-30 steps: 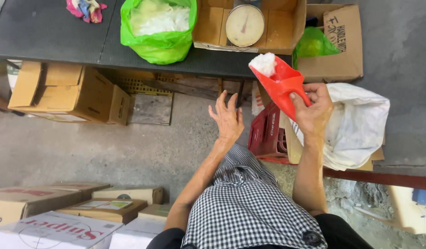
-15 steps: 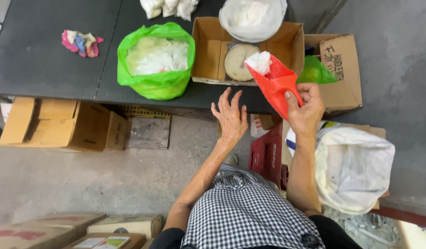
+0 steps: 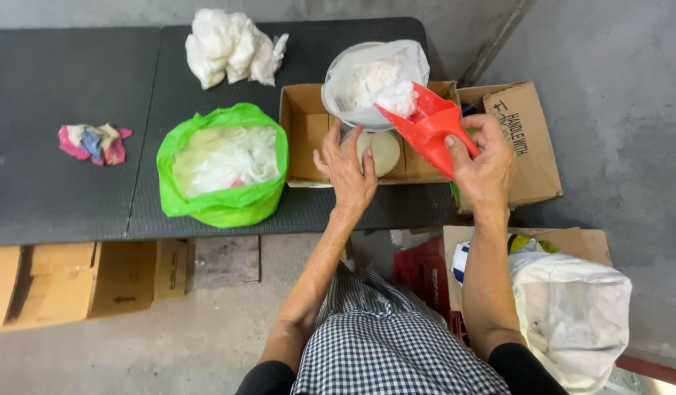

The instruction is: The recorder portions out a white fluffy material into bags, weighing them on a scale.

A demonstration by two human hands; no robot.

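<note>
Gripping the red scoop [image 3: 425,132], the right hand [image 3: 484,164] tips white powder into the bag [image 3: 371,80]. Left hand [image 3: 349,172], fingers spread, hovers empty below. Next seems a steady tilt.

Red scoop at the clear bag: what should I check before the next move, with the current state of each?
1. Right hand grips red scoop: ok.
2. Scoop tip over the clear bag mouth: ok.
3. White material sits at the scoop tip: ok.
4. Left hand steadying the bag: not ok, it is open just below it.
5. Bag sits over the scale in the cardboard box: ok.
6. Scale reading: cannot tell.
</note>
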